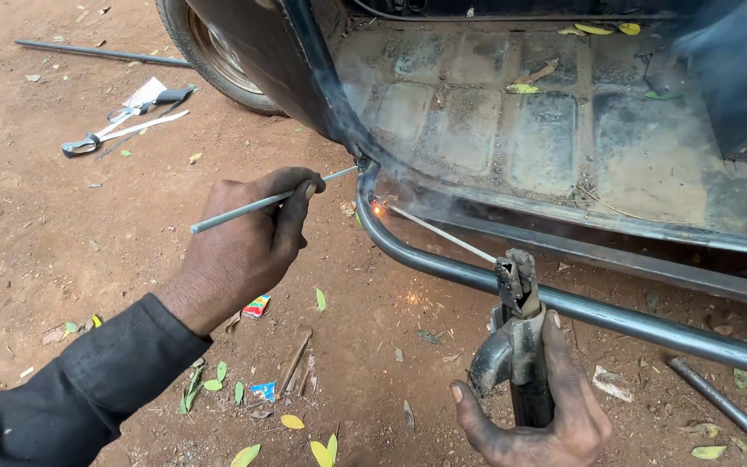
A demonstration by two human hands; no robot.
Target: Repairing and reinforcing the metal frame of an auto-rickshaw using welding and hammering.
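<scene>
Left hand: the left hand [248, 238] pinches a thin grey rod [261, 204] between thumb and curled fingers, its far tip at the joint where the dark vehicle body [304, 78] meets the bent pipe [443, 264].
Right hand: the right hand [538, 406] is wrapped tight around the welding holder [516, 337], fingers closed about its handle.
Welding stick: a slim stick [443, 233] runs from the holder's clamp up and left to the pipe's bend, where a small orange spark [377, 207] glows with smoke rising above it.
Pipe: it curves down from the body's edge and runs right along the floor panel [546, 130] (rusty, with a few leaves).
Ground: bare red dirt [62, 242] with leaves, scraps and shears [123, 121] lying well apart near the wheel [218, 56].
Risk: both hands are bare, so sparks or hot metal could burn them; the left fingers sit near the arc.
Risk, aim: if the stick wavers, the weld could miss the joint or stick to the pipe.
</scene>
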